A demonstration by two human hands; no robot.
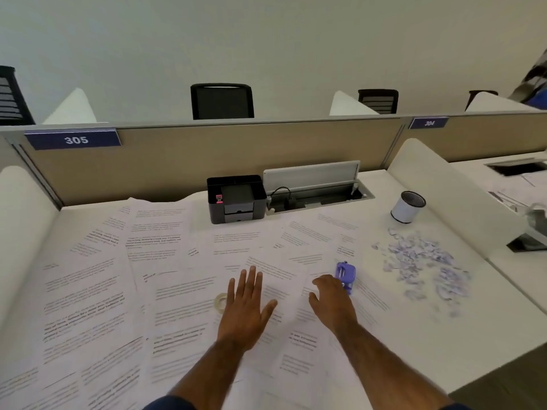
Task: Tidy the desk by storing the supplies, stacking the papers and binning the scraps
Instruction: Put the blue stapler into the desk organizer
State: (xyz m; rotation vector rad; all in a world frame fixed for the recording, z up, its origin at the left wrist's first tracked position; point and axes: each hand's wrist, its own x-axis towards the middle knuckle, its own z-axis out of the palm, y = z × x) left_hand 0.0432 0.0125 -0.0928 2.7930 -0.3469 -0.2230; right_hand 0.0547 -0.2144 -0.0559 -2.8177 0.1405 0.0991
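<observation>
Several printed sheets [165, 279] lie spread and overlapping across the white desk. My left hand [247, 306] rests flat on them with straight fingers, right beside a clear tape roll [220, 301] at its left edge. My right hand [331, 300] hovers with loosely bent fingers just left of a small purple stapler [345, 275], touching or nearly touching it; I cannot tell which. A pile of torn paper scraps [426, 266] lies at the right. A black desk organiser [236, 199] stands at the back centre.
A white round bin with a dark inside [407, 207] stands at the back right, beyond the scraps. An open cable hatch [319, 196] sits beside the organiser. Beige partitions wall the back; white dividers [438, 184] flank the desk. Its front right edge [503, 377] drops off.
</observation>
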